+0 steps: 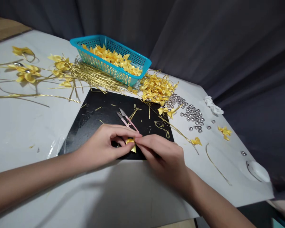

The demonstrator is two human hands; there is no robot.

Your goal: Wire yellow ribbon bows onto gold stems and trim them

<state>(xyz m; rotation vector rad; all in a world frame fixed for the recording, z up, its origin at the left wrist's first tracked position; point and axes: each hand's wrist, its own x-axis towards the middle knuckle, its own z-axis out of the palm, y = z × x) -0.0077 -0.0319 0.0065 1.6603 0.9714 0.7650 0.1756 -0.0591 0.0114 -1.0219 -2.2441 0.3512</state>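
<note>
Over the front edge of the black mat [99,107], my left hand [109,142] pinches a small yellow ribbon piece [132,146] between thumb and fingers. My right hand [162,155] meets it from the right, its thumb and index fingertips pressed together at the top of the same piece. Whatever those right fingertips grip is too small to make out. Just beyond my fingertips lie pink-handled thread snips [127,119], blades pointing away. Bits of gold cord [135,110] are scattered on the mat.
A teal basket [109,68] of yellow ribbon pieces stands at the back, beside a bundle of gold cords [95,76]. Right of it are a pile of yellow ribbon pieces [156,88] and many silver beads [193,114]. Ribbon flowers [28,73] lie at left.
</note>
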